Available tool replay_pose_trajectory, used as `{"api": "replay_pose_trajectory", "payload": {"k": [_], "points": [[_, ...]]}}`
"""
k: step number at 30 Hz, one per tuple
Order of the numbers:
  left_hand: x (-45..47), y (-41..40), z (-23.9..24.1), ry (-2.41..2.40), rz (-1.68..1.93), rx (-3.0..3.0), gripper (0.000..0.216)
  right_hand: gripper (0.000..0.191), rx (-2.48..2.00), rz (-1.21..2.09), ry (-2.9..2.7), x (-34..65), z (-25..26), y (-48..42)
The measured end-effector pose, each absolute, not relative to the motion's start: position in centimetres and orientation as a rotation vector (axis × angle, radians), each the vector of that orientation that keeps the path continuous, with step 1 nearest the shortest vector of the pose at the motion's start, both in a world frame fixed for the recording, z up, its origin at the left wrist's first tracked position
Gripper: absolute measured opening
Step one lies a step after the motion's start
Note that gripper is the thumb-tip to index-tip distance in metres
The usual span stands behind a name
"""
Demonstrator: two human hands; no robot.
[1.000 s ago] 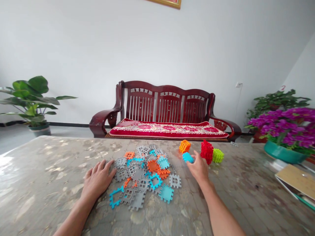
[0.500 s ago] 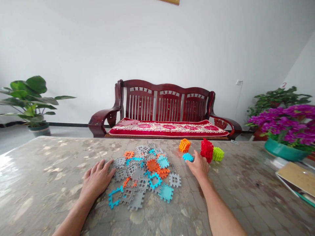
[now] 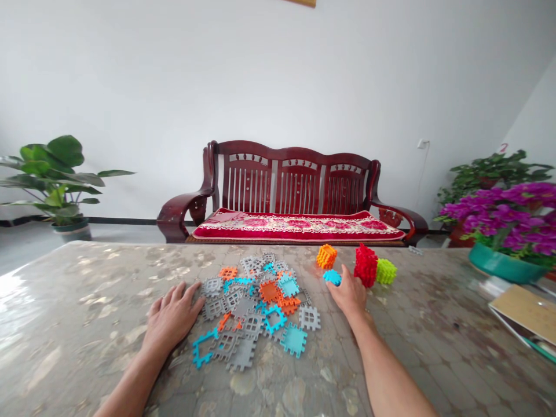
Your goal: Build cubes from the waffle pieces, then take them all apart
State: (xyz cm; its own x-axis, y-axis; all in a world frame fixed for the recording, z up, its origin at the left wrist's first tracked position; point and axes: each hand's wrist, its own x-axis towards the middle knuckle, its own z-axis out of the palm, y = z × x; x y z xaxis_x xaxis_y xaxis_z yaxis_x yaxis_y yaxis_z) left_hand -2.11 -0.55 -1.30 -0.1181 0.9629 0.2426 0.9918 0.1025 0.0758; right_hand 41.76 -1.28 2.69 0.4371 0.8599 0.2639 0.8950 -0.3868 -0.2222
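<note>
A pile of flat interlocking plastic squares (image 3: 256,304) in grey, blue and orange lies on the marble-patterned table (image 3: 78,313). My left hand (image 3: 171,315) rests flat at the pile's left edge, fingers spread, touching a grey square. My right hand (image 3: 350,292) reaches past the pile, fingers closed on a small blue cube (image 3: 332,277) that sits on the table. Just beyond stand an orange cube (image 3: 326,256), a red cube (image 3: 365,266) and a lime-green cube (image 3: 385,271); the red one is right beside my fingers.
A teal bowl of purple flowers (image 3: 504,231) stands at the table's right, with a brown booklet (image 3: 523,310) in front of it. Behind the table are a dark wooden bench with a red cushion (image 3: 295,200) and a potted plant (image 3: 56,182) at left.
My right hand moved slightly forward and down with the blue cube, toward the red cube. My left hand stayed still.
</note>
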Motion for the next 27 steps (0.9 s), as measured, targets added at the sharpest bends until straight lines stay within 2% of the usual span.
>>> {"api": "replay_pose_trajectory", "payload": {"k": [5, 10, 13, 18, 27], "points": [[-2.1, -0.5, -1.3, -2.237, -0.344, -1.995, 0.057, 0.070, -2.367, -0.155, -1.501, 41.8, 2.4, -1.4], [-1.9, -0.6, -0.9, -2.233, -0.341, -1.996, 0.056, 0.062, -2.302, -0.274, -1.515, 41.8, 2.2, -1.7], [-1.8, -0.6, -0.8, -2.237, -0.335, -1.999, 0.056, 0.051, -2.114, -0.359, -1.549, 41.1, 2.3, -1.8], [-1.8, -0.6, -0.8, -2.246, -0.350, -1.997, 0.056, 0.032, -1.690, -0.127, -1.799, 37.6, 2.4, -2.1], [-1.4, -1.0, -0.4, -2.268, -0.356, -1.987, 0.055, 0.051, -1.762, 0.044, -1.832, 33.4, 2.5, -2.3]]}}
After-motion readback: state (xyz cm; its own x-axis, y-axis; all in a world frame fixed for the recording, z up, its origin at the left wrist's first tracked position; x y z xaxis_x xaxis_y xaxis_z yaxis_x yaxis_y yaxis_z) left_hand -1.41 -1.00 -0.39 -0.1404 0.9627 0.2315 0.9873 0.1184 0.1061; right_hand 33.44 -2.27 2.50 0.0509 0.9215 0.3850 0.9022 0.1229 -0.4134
